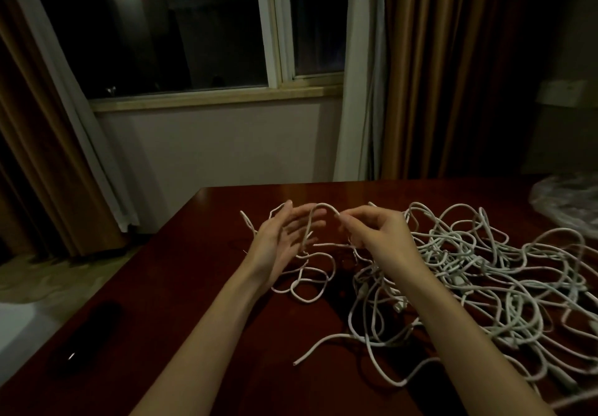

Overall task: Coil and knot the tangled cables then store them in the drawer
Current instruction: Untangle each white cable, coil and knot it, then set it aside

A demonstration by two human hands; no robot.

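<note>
Dark reddish-brown worktop [200, 286], glossy, fills the lower frame in a dim room. No brand, label or legible writing seen anywhere.

Nearest, at lower left, a dark oblong object [85, 338] lies on the worktop; type not discernible. Two bare forearms enter from the bottom edge. At lower centre a loose cable end [296, 363] rests on the wood.

Tangled cables [479, 279], white, sprawl over the right half of the worktop as one overlapping heap running to the right edge. A smaller looped strand [310, 283] lies at centre, below the hands.

Mid-frame: left hand [288, 237] held palm-up-and-inward, fingers straight and spread, a cable strand draped across them. Right hand [372, 228] has fingers curled, pinching the same strand just beside the left fingertips; the strand arches between the two hands. Right forearm covers part of the heap.

Far right edge: crumpled clear plastic [566, 198] on the worktop. Beyond: pale wall, window [194, 27] showing black glass with a lamp reflection at upper left, brown curtains [446, 75] on both sides.
</note>
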